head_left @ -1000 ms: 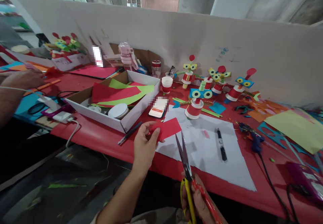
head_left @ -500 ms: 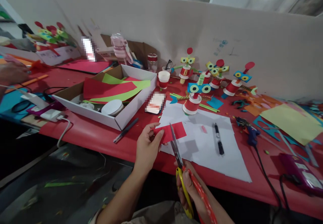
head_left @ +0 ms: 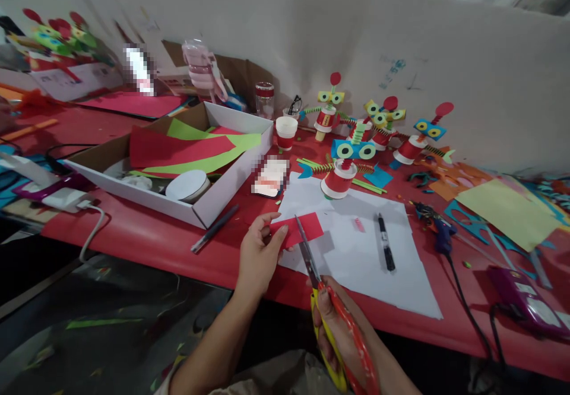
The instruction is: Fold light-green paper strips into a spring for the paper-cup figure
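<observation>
My left hand pinches the left end of a small red paper rectangle between thumb and fingers. In my right hand is a pair of scissors with one yellow and one red handle. Their blades are parted and reach over the red paper from the near side. Both hands are at the table's front edge, beside white paper sheets. On these sheets lie a black pen and a small pink scrap. At their far edge stands a paper-cup robot figure with a blue eye strip.
Left is a white box of coloured paper, with a grey pen before it. A phone and a paper cup stand beyond. Several cup figures line the wall. A glue gun and purple device are right.
The view has shifted slightly, with the box now further left and nearer. My hands keep hold of the red paper and scissors, and the blades still lie across the paper.
</observation>
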`<state>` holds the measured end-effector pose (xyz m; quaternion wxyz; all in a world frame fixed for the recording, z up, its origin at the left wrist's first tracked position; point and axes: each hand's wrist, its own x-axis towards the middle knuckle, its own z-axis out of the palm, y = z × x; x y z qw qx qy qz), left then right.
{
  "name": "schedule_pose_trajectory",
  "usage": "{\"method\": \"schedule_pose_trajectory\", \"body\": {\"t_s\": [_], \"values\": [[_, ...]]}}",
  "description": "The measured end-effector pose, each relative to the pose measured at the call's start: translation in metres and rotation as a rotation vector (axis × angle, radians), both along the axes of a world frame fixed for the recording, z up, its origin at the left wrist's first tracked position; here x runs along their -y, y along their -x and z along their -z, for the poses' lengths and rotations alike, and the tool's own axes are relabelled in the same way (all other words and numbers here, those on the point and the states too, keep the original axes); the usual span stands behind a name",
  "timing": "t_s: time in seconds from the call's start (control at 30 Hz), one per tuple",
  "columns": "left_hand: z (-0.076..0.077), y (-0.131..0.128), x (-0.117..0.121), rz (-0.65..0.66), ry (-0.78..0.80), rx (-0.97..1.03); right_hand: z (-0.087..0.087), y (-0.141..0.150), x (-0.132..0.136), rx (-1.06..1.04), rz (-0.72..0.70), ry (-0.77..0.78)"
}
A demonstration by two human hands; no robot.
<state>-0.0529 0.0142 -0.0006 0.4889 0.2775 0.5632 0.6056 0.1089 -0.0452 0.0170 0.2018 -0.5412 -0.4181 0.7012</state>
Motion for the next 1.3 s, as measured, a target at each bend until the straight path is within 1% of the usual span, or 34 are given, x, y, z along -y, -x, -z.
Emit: {"method": "schedule_pose_trajectory", "body": {"t_s": [0.07, 0.13, 0.27, 0.33, 0.43, 0.5, 0.57, 0.67, 0.77, 0.87, 0.93, 0.97, 1.03, 1.1, 1.17, 1.2, 1.23, 1.27, 1.3], "values": [[-0.001, 0.001, -0.003, -0.005, 0.027, 0.014, 0.005, 0.002, -0.003, 0.078, 0.024, -0.042], [-0.002, 0.003, -0.007, 0.004, 0.045, 0.023, 0.007, 0.003, -0.008, 0.105, 0.001, -0.065], [0.004, 0.013, -0.013, 0.006, 0.026, -0.01, 0.002, 0.003, -0.017, 0.084, -0.038, -0.063], [0.01, 0.021, -0.013, -0.041, -0.009, -0.102, 0.001, 0.003, -0.019, 0.063, -0.018, -0.017], [0.015, 0.034, -0.009, -0.117, -0.095, -0.385, 0.002, 0.0, -0.02, 0.007, 0.021, 0.049], [0.016, 0.041, -0.004, -0.119, -0.131, -0.594, 0.003, -0.003, -0.021, -0.13, 0.042, 0.124], [0.015, 0.046, 0.002, -0.087, -0.125, -0.723, 0.002, -0.006, -0.023, -0.331, 0.062, 0.235], [0.017, 0.047, 0.012, -0.057, -0.093, -0.748, -0.005, -0.011, -0.027, -0.587, 0.059, 0.368], [0.019, 0.046, 0.018, -0.072, -0.106, -0.713, -0.01, -0.017, -0.026, -0.703, 0.003, 0.404], [0.016, 0.046, 0.013, -0.116, -0.144, -0.733, -0.007, -0.027, -0.014, -0.623, 0.015, 0.322], [0.011, 0.049, 0.004, -0.13, -0.162, -0.808, -0.002, -0.036, -0.005, -0.516, 0.054, 0.253], [0.008, 0.052, -0.002, -0.128, -0.162, -0.876, 0.0, -0.04, -0.001, -0.469, 0.068, 0.237], [0.002, 0.056, -0.013, -0.12, -0.108, -1.064, 0.005, -0.05, 0.004, -0.373, 0.107, 0.225], [-0.001, 0.056, -0.017, -0.135, 0.022, -1.249, 0.008, -0.058, 0.006, -0.29, 0.154, 0.219], [-0.001, 0.05, -0.015, -0.171, 0.105, -1.375, 0.011, -0.063, 0.005, -0.255, 0.184, 0.19], [0.001, 0.044, -0.011, -0.181, 0.096, -1.42, 0.011, -0.065, 0.004, -0.259, 0.192, 0.168], [0.004, 0.036, -0.008, -0.156, 0.051, -1.455, 0.012, -0.067, 0.004, -0.27, 0.202, 0.139], [0.006, 0.028, -0.004, -0.104, -0.01, -1.479, 0.013, -0.068, 0.003, -0.284, 0.206, 0.115], [0.008, 0.019, -0.002, -0.018, -0.069, -1.49, 0.013, -0.07, 0.003, -0.292, 0.209, 0.103]]}}
